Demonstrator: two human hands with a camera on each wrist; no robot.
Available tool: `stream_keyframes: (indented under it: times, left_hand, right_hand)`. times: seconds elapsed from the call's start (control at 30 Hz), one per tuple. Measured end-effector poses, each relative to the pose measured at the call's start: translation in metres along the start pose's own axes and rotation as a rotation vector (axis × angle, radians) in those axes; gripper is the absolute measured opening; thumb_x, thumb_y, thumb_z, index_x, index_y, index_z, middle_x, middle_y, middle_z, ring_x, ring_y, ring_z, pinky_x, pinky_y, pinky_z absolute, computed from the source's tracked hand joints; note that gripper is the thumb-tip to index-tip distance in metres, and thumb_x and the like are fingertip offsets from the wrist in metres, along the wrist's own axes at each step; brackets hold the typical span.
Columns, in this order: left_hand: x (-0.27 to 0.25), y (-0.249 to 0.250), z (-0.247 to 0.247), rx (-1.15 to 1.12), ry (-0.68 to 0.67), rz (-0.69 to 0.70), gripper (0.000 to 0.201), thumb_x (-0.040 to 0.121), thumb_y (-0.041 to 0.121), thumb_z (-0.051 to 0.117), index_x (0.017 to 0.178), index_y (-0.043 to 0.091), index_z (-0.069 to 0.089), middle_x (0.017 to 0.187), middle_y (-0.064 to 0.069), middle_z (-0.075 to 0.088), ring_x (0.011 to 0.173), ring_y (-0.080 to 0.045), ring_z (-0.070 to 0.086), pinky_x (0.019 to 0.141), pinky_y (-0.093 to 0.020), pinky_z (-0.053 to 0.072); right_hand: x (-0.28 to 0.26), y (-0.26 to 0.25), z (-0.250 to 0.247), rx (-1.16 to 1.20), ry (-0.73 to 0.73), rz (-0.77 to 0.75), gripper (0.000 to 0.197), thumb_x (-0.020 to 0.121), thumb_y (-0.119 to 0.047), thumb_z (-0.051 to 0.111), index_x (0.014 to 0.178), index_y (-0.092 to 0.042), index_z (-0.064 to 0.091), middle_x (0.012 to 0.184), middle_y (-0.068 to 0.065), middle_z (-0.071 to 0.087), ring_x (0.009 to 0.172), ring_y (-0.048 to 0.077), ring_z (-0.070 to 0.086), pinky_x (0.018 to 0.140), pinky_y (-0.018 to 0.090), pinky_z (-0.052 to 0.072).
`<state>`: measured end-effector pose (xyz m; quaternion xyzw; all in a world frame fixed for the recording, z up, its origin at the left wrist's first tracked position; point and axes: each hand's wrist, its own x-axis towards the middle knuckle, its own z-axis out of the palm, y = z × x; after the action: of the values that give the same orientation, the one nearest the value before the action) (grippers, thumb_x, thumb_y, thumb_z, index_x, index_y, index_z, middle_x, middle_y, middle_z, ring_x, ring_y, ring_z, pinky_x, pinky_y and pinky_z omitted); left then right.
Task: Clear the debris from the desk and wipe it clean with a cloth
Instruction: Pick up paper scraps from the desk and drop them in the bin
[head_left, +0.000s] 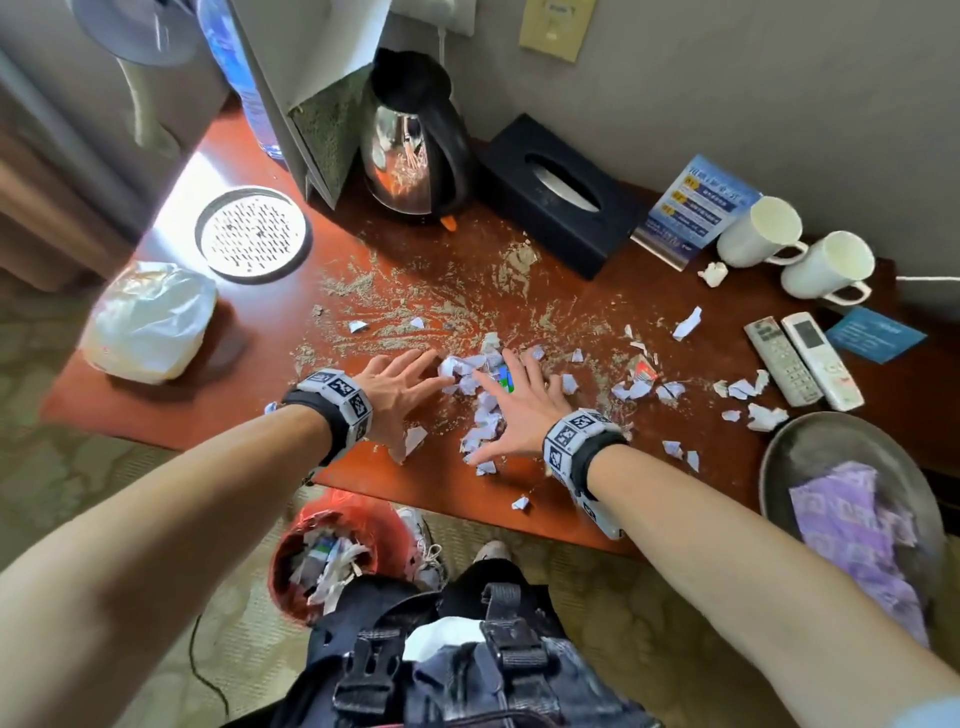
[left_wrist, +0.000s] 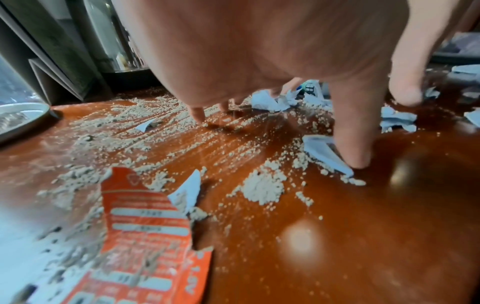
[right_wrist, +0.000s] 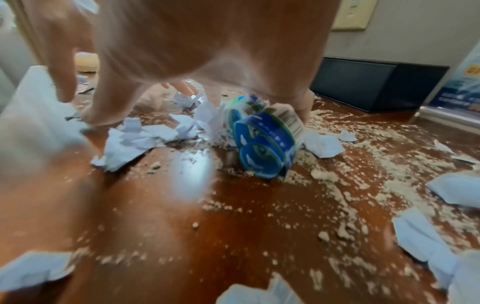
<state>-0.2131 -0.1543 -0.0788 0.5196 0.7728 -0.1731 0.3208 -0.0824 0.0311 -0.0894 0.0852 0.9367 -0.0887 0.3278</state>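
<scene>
Debris clearing is in hand: left hand (head_left: 397, 387) and right hand (head_left: 522, 410), fingers spread flat, grasping nothing, corral scraps (head_left: 470, 379) between them. Next: scoop toward the bin (head_left: 332, 556) below; cloth (head_left: 857, 525) waits right.

Bare forearms; each wrist wears a black strap (head_left: 332, 421) ringed with white blocks printed in black square markers.

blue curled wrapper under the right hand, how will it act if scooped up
The curled blue printed wrapper looks thin and springy, so probably light and floppy. Its looped shape may uncurl or slip out. Beige grit lies around it, so some could cling or spill off it.
</scene>
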Motion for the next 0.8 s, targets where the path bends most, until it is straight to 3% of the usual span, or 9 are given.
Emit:
stream_keyframes:
  times: [0.17, 0.33, 0.57, 0.8]
  left_hand:
    - [0.012, 0.005, 0.002, -0.004, 0.080, -0.052, 0.124, 0.072, 0.058, 0.074, 0.152, 0.032, -0.017, 0.159, -0.010, -0.025, 0.148, -0.030, -0.014, 0.119, -0.055, 0.008]
    - [0.029, 0.024, -0.004, -0.073, 0.142, -0.067, 0.117, 0.076, 0.053, 0.071, 0.152, 0.032, -0.015, 0.160, -0.010, -0.021, 0.149, -0.031, -0.011, 0.117, -0.052, 0.013]
    - [0.046, 0.046, -0.019, -0.130, 0.176, -0.057, 0.113, 0.077, 0.045, 0.073, 0.153, 0.034, -0.010, 0.160, -0.011, -0.019, 0.148, -0.032, -0.013, 0.118, -0.053, 0.008]
    - [0.061, 0.063, -0.026, -0.156, 0.219, -0.038, 0.108, 0.076, 0.048, 0.070, 0.154, 0.036, -0.005, 0.162, -0.010, -0.011, 0.148, -0.034, -0.008, 0.117, -0.055, 0.010]
  right_hand:
    - [-0.006, 0.000, 0.012, 0.045, 0.002, 0.039, 0.121, 0.066, -0.077, 0.068, 0.154, -0.040, -0.007, 0.159, 0.009, -0.027, 0.145, 0.036, -0.027, 0.111, 0.070, 0.000]
    - [-0.008, 0.008, 0.012, 0.026, 0.175, 0.103, 0.088, 0.083, -0.068, 0.057, 0.153, -0.036, 0.016, 0.163, 0.010, -0.004, 0.148, 0.036, -0.006, 0.113, 0.064, 0.013]
    - [-0.007, 0.036, 0.010, 0.156, 0.158, 0.200, 0.089, 0.080, -0.069, 0.059, 0.152, -0.041, 0.013, 0.162, 0.010, -0.012, 0.148, 0.039, -0.011, 0.112, 0.068, 0.009]
    - [-0.010, 0.039, 0.017, 0.078, 0.286, 0.121, 0.063, 0.093, -0.052, 0.050, 0.148, -0.027, 0.031, 0.153, 0.009, 0.025, 0.138, 0.030, 0.022, 0.107, 0.049, 0.033]
